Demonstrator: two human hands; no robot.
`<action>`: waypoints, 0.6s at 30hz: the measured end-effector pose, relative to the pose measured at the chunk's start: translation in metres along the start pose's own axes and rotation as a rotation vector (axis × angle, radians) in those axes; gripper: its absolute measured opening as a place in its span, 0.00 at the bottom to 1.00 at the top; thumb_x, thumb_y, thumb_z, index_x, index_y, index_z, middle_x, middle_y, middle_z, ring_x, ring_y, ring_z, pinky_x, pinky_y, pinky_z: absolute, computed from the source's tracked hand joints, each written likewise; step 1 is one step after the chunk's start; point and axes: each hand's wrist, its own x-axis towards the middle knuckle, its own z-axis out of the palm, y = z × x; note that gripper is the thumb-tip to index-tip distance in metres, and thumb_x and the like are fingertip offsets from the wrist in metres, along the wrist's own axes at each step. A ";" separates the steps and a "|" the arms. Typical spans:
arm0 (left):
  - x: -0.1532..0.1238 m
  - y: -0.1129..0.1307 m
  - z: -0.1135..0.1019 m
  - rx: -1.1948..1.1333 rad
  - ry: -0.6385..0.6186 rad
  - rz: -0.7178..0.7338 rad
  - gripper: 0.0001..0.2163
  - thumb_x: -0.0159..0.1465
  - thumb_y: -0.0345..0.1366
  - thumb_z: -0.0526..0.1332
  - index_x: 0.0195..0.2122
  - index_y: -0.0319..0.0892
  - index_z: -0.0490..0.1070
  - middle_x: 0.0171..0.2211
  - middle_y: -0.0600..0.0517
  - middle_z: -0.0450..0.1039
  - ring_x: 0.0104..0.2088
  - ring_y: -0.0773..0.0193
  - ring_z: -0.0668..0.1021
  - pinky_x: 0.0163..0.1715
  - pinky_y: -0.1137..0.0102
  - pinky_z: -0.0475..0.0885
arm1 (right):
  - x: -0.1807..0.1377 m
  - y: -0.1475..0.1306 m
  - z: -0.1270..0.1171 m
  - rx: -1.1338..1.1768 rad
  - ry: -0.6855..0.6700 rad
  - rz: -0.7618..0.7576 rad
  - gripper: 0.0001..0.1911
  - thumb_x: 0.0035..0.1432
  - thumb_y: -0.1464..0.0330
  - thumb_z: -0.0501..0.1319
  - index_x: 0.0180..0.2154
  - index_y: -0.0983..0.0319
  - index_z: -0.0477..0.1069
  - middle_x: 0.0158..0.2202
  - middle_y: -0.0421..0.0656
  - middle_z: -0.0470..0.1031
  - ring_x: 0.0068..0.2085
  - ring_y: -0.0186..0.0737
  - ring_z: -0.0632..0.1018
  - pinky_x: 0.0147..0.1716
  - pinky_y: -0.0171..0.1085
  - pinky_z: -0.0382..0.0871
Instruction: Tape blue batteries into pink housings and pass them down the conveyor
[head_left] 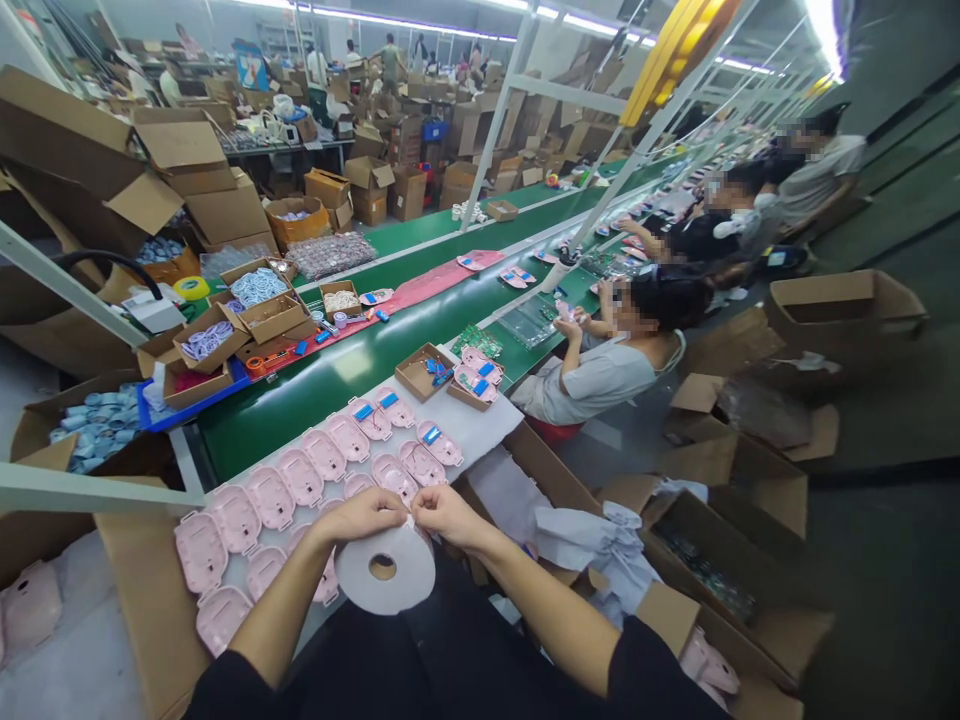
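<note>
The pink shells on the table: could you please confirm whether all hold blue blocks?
No, the leftmost pink shell on the table holds none.

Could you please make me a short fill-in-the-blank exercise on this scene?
1. In the picture, the left hand and right hand are at the ____ (upper or lower) edge of the roll.
2. The shells laid out in rows are coloured ____.
3. The conveyor belt beyond these shells is coloured ____.
4. The nearest co-worker sits to the person's ____ (left or right).

Missing words: upper; pink; green; right.
</note>
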 end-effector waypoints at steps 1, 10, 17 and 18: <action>-0.002 -0.002 -0.001 -0.016 -0.002 0.003 0.18 0.65 0.49 0.60 0.30 0.39 0.77 0.32 0.51 0.75 0.34 0.62 0.74 0.40 0.70 0.67 | -0.001 0.004 -0.001 0.014 0.040 0.011 0.08 0.46 0.65 0.65 0.22 0.62 0.69 0.15 0.33 0.64 0.19 0.27 0.61 0.21 0.29 0.49; -0.034 -0.064 -0.003 -0.481 0.255 -0.141 0.26 0.61 0.60 0.63 0.37 0.39 0.81 0.41 0.45 0.79 0.43 0.54 0.77 0.47 0.64 0.71 | -0.049 0.108 -0.026 -0.159 0.355 0.320 0.09 0.46 0.69 0.63 0.19 0.61 0.65 0.13 0.34 0.62 0.18 0.29 0.62 0.20 0.30 0.49; -0.041 -0.078 0.011 -0.669 0.761 -0.498 0.25 0.49 0.60 0.69 0.36 0.43 0.85 0.45 0.45 0.83 0.54 0.41 0.79 0.59 0.53 0.72 | 0.080 0.061 -0.152 -0.692 0.183 0.256 0.22 0.71 0.64 0.51 0.29 0.64 0.76 0.26 0.44 0.79 0.28 0.36 0.78 0.30 0.32 0.66; -0.038 -0.078 0.017 -0.697 0.846 -0.553 0.24 0.47 0.59 0.69 0.34 0.45 0.85 0.43 0.46 0.84 0.55 0.39 0.79 0.60 0.52 0.72 | 0.123 0.040 -0.177 -0.826 0.267 0.205 0.21 0.73 0.66 0.50 0.33 0.65 0.77 0.32 0.47 0.82 0.34 0.38 0.80 0.35 0.32 0.68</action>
